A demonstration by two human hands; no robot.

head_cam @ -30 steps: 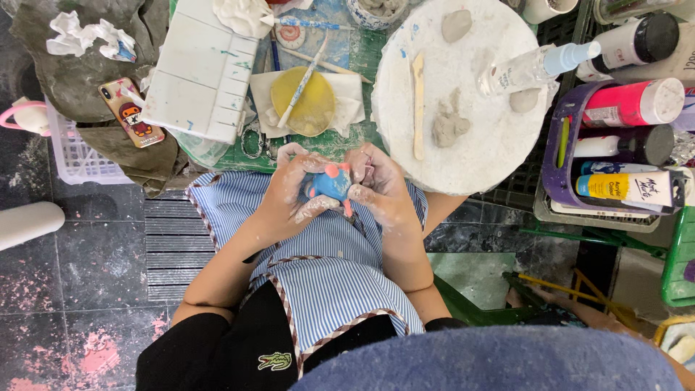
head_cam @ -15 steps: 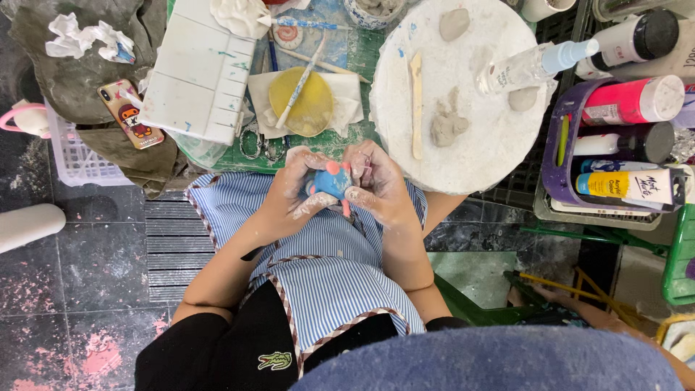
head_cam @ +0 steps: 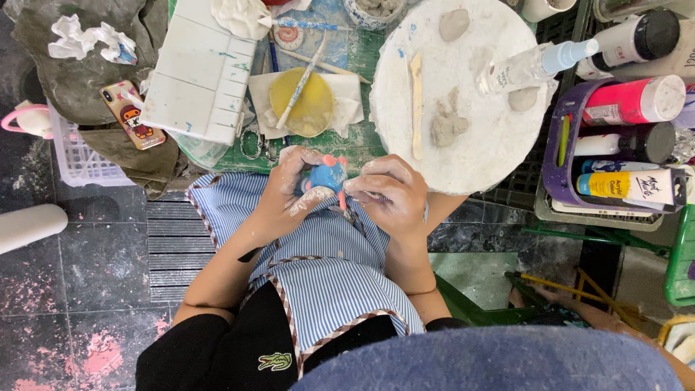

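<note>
Blue figure: a small blue clay figure with pink bits on top sits between both hands, over the lap and just off the near edge of the desk.
Left hand: the left hand, smeared with pale clay, is curled around the figure's left side, fingers closed against it.
Right hand: the right hand presses in from the other side, fingers bent together on the figure; a thin pink stick pokes down between the two hands.
Apron: a blue-and-white striped apron covers the lap beneath the hands.
Round board: a white round board lies at the near right of the desk, touching nothing of the hands but close above the right one; it carries grey clay lumps, a wooden modelling stick and a clear spray bottle.
Yellow dish: a yellow dish rests on white paper near the desk's middle, with a brush laid across it.
Palette: a white ridged palette sits toward the left edge.
Phone: a phone in a cartoon case lies on an olive cloth at the far left.
Paint tray: a purple tray at the right edge holds paint tubes and bottles.
</note>
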